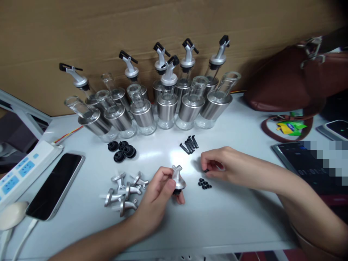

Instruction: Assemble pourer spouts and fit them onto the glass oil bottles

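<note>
My left hand (160, 192) is closed around a silver pourer spout (178, 178) with a black stopper at its base, its nozzle pointing up. Pinched between the fingertips of my right hand (217, 165) is a small black plug (206, 170). Just below that hand lies a cluster of similar small black plugs (204, 183). Several black levers (190, 144) rest above and left of it. Silver pourer spouts (126, 192) without stoppers lie left of my left hand, and black ribbed stoppers (121, 150) sit farther back.
Glass bottles with steel sleeves (167, 108) stand at the back against a cardboard wall (163, 21); some carry spouts. A phone (56, 186) and power strip (25, 170) are left. A brown bag (293, 79), mint packet (290, 127) and tablet-like timer (307, 170) are right.
</note>
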`<state>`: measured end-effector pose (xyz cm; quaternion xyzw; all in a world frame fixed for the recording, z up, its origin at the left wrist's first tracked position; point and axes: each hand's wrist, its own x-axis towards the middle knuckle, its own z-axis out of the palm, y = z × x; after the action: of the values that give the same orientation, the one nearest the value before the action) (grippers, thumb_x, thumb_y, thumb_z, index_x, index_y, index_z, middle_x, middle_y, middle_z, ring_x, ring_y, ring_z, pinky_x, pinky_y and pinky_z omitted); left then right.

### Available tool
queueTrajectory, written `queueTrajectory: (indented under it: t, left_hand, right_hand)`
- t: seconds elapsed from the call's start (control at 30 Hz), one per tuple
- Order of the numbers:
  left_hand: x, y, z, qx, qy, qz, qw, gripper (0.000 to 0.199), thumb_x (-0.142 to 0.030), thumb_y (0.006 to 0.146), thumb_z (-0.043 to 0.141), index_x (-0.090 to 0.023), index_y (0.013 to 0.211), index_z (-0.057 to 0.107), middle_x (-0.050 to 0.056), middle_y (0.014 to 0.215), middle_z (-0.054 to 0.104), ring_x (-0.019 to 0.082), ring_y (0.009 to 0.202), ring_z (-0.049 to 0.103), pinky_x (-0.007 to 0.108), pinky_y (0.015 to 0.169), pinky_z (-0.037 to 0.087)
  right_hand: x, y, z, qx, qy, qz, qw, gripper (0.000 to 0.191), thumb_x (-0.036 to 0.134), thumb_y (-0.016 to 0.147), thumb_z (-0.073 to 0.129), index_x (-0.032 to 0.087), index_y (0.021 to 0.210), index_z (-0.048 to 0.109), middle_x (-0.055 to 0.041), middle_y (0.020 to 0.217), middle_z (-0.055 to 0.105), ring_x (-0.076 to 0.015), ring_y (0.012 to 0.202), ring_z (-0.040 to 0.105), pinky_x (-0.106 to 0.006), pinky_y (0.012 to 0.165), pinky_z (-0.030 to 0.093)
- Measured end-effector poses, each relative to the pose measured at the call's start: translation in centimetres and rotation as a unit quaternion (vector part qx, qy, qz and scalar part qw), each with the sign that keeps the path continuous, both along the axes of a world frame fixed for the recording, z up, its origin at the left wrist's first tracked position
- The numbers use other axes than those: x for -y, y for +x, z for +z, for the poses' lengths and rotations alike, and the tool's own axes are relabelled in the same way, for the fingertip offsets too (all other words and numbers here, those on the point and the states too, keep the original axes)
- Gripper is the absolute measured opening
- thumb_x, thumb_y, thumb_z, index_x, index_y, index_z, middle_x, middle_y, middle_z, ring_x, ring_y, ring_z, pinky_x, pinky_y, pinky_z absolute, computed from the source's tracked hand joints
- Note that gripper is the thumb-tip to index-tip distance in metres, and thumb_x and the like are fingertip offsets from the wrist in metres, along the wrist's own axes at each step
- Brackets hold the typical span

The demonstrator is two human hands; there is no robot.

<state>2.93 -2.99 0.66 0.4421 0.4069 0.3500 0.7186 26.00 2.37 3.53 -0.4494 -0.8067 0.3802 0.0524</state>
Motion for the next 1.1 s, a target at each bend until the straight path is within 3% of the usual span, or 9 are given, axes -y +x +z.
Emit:
queueTrajectory:
  t: [0.23,0.6,0.9,1.1]
  left_hand:
    - [0.0,0.0,0.4,-0.006,-0.009,-0.002,1.000,0.039,-0.058,0.088,0.052,-0.018,0.087,0.048,-0.001,0.066,0.057,0.014,0.064,0.055,0.030,0.069,0.041]
    - [-0.1,0.0,0.0,0.000,-0.010,0.000,1.000,0.042,-0.059,0.086,0.054,-0.018,0.087,0.049,-0.002,0.069,0.058,0.011,0.064,0.055,0.027,0.069,0.042]
    - [0.0,0.2,0.2,0.013,-0.011,0.000,1.000,0.040,-0.058,0.086,0.054,-0.018,0.087,0.047,-0.003,0.071,0.058,0.009,0.064,0.055,0.026,0.068,0.042]
    - [0.0,0.0,0.2,0.009,-0.007,-0.002,1.000,0.040,-0.058,0.087,0.054,-0.019,0.086,0.047,-0.003,0.071,0.058,0.009,0.064,0.054,0.026,0.069,0.042]
  right_hand:
    - [0.3,-0.1,0.0,0.036,-0.018,0.023,0.999,0.018,0.003,0.074,0.052,0.020,0.073,0.060,0.0009,0.068,0.064,-0.0133,0.060,0.055,-0.024,0.059,0.041]
    - [0.6,-0.4,1.0,0.062,-0.067,0.040,0.995,0.019,0.004,0.074,0.051,0.018,0.080,0.062,-0.0023,0.079,0.066,-0.0162,0.071,0.058,-0.025,0.065,0.043]
    - [0.5,-0.5,1.4,0.092,-0.112,0.012,0.989,0.021,0.011,0.068,0.062,0.019,0.087,0.060,-0.0021,0.090,0.063,-0.0191,0.079,0.059,-0.028,0.068,0.043]
    - [0.8,-0.5,1.3,0.038,-0.106,0.024,0.993,0.033,0.009,0.069,0.065,0.020,0.100,0.059,-0.0033,0.105,0.060,-0.0210,0.097,0.058,-0.031,0.085,0.044]
